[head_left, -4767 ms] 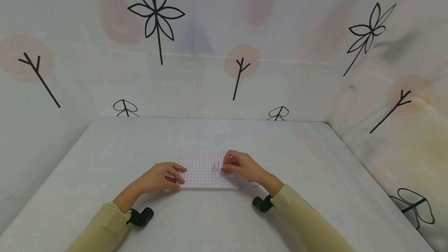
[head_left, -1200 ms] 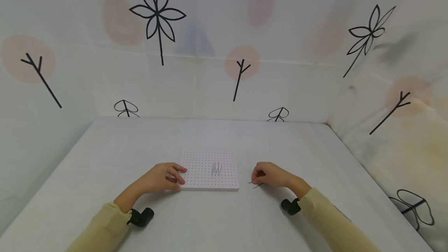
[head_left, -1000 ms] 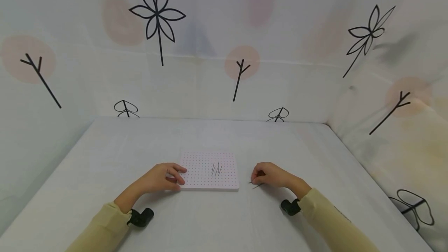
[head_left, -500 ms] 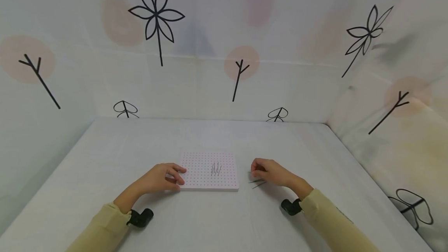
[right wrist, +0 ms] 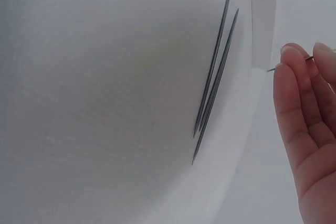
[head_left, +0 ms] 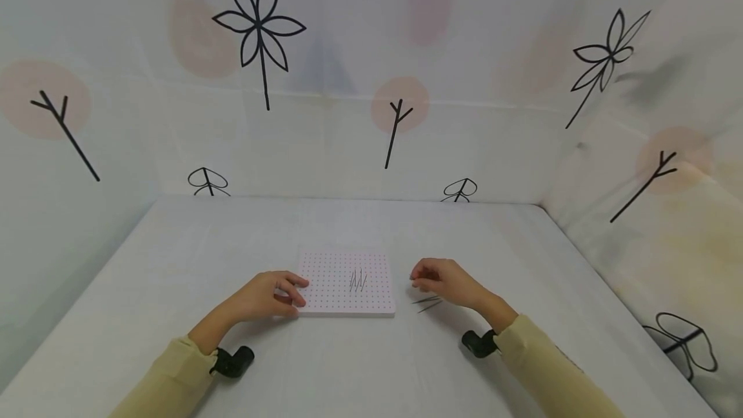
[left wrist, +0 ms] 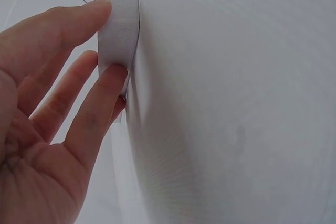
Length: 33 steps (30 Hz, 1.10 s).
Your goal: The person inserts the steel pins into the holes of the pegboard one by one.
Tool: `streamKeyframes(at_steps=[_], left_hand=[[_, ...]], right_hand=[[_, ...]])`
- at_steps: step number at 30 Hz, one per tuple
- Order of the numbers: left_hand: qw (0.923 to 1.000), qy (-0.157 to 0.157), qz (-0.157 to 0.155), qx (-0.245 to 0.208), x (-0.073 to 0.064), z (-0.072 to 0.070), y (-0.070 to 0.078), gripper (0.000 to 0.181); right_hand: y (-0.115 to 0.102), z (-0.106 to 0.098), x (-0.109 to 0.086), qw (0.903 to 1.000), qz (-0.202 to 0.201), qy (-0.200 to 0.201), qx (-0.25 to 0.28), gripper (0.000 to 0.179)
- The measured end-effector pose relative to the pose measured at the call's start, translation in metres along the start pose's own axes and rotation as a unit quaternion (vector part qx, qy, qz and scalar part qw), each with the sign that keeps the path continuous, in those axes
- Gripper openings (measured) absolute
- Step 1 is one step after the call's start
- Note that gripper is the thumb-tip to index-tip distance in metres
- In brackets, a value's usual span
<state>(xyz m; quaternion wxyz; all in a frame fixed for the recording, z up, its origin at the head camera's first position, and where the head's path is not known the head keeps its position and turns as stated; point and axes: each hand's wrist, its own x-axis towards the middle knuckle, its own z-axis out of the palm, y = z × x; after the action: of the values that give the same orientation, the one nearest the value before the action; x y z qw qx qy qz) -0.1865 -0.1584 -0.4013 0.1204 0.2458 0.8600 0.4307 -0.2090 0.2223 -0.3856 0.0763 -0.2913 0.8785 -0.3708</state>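
A white board with a grid of small dark holes (head_left: 325,276) lies flat mid-table. Several thin dark needles (head_left: 357,280) stand in it, right of its middle. My left hand (head_left: 268,294) holds the board's left edge, fingertips against its top and side; in the left wrist view the fingers (left wrist: 86,111) are bent about the pale edge. To the right of the board, my right hand (head_left: 444,280) is raised off the table and pinches one needle (right wrist: 310,58) between thumb and fingertips. Below that hand several loose needles (right wrist: 214,69), pointed at both ends, lie close together.
A white cloth covers the table (head_left: 232,231). Patterned fabric walls (head_left: 325,134) with plant drawings stand at the back and sides. A black wrist camera (head_left: 235,361) sits on the left wrist and another black camera (head_left: 479,344) on the right.
My right hand went from the board to the loose needles, picked one up, then rose slightly and shifted left with it. One more needle stands in the board than at first. The left hand stayed put.
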Motion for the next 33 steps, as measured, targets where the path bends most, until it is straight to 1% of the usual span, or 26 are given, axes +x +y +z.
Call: streamKeyframes(at_steps=[7, 12, 19, 33], left_hand=[[1.0000, -0.001, 0.002, 0.002, -0.001, 0.000, 0.000, 0.010], [1.0000, 0.001, 0.004, 0.001, -0.001, 0.000, 0.000, 0.010], [1.0000, 0.001, 0.004, 0.002, -0.001, 0.000, 0.000, 0.010], [0.9999, -0.001, 0.009, 0.007, 0.000, 0.000, 0.000, 0.009]], right_hand=[[-0.006, 0.003, 0.004, 0.9997, -0.009, 0.018, 0.015, 0.010], [-0.010, 0.006, 0.009, 0.9995, -0.006, 0.014, 0.029, 0.010], [-0.014, 0.011, 0.015, 0.9994, -0.009, 0.015, 0.030, 0.010], [-0.025, 0.019, 0.024, 0.9984, -0.009, 0.015, 0.054, 0.010]])
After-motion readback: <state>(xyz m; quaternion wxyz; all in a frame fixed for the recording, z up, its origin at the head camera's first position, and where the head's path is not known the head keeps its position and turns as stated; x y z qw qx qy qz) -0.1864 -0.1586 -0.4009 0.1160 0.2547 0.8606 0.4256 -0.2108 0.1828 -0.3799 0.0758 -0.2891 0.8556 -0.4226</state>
